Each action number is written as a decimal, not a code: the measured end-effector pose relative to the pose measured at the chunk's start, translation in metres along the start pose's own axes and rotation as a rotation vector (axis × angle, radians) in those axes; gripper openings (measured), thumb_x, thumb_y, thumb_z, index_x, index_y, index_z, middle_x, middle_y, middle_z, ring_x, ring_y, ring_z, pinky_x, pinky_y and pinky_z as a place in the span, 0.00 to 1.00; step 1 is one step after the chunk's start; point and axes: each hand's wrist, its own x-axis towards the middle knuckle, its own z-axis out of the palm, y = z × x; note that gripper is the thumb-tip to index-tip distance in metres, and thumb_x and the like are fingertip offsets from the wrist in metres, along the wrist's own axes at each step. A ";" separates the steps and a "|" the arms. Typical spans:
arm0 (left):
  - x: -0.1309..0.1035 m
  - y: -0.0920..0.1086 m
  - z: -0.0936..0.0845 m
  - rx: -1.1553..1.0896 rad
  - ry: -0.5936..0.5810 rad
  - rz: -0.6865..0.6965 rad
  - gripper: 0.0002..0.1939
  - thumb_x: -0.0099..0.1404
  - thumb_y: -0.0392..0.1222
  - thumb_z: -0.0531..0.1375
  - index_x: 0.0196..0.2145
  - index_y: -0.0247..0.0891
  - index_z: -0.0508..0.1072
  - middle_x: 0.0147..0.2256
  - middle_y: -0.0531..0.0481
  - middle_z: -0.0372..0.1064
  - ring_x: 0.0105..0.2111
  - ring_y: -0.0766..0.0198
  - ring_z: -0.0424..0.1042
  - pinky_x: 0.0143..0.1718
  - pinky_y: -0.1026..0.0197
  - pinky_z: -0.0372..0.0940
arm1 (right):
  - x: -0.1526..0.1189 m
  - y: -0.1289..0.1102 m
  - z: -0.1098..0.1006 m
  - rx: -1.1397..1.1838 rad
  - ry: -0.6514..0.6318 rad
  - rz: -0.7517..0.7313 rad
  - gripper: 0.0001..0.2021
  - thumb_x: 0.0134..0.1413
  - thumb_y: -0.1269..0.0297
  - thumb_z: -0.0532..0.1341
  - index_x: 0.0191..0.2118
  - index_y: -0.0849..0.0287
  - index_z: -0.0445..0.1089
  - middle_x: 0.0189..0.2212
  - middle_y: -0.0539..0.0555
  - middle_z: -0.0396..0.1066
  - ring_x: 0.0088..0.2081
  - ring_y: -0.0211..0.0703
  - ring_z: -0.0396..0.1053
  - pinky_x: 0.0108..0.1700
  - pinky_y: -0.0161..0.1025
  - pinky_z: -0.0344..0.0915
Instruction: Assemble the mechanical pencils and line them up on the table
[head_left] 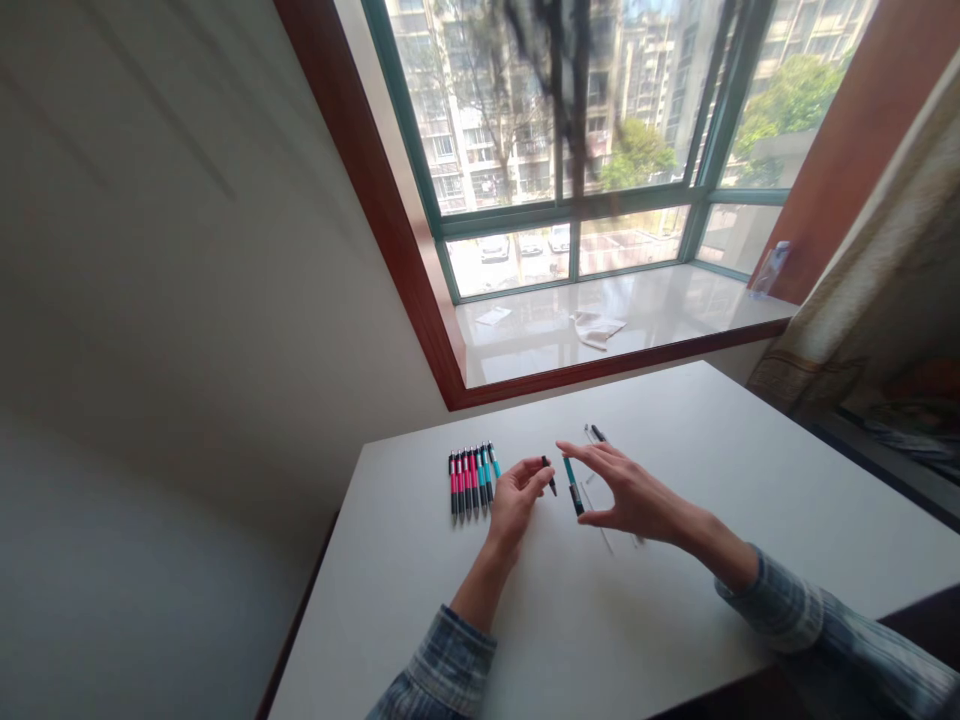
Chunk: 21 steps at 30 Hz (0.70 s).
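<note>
1. The right hand [634,495] seems to hold a teal plastic pen barrel with a black clip end [573,485] lengthwise, forefinger at its top, thumb at its bottom. With just two contact points on a smooth tube, it could spring loose if pressed unevenly.
2. The left hand [514,505] pinches a small black tapered piece [553,487] between thumb and fingers. A slack pinch could drop it, and its tapered shape might roll.
3. Both parts are above the white, smooth-topped desk [390,590], nearer its far edge than the near one; the slick surface would offer little to stop a dropped part.
4. Thin, pale, straight rods [606,538] lie loose under and beside the right hand; the wrist could brush them, scattering them towards the right edge.
5. Near the far-left corner, a tidy row of slender pink-and-black and teal-and-black pens with pointed tips [471,482] lies side by side. The left hand is just beside its teal end, so a sideways knock could disturb it.
</note>
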 end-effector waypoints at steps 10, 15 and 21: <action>0.000 0.001 -0.003 0.046 0.013 0.021 0.20 0.58 0.51 0.69 0.45 0.38 0.82 0.44 0.42 0.81 0.43 0.54 0.77 0.40 0.59 0.65 | 0.009 -0.005 0.031 -0.011 0.067 -0.069 0.61 0.48 0.71 0.71 0.74 0.49 0.27 0.62 0.62 0.66 0.59 0.59 0.66 0.58 0.62 0.66; -0.001 -0.001 -0.002 0.043 0.025 0.026 0.20 0.56 0.52 0.71 0.43 0.38 0.83 0.42 0.42 0.81 0.42 0.52 0.77 0.38 0.58 0.66 | 0.009 -0.006 0.034 -0.063 0.078 -0.088 0.60 0.48 0.71 0.71 0.75 0.49 0.29 0.60 0.62 0.68 0.57 0.61 0.67 0.57 0.61 0.67; -0.001 0.000 0.000 0.066 0.021 0.018 0.21 0.56 0.53 0.71 0.43 0.36 0.83 0.41 0.41 0.81 0.42 0.52 0.77 0.39 0.58 0.67 | 0.010 -0.009 0.033 -0.117 0.082 -0.114 0.59 0.47 0.73 0.71 0.75 0.48 0.32 0.60 0.61 0.68 0.57 0.60 0.67 0.57 0.60 0.67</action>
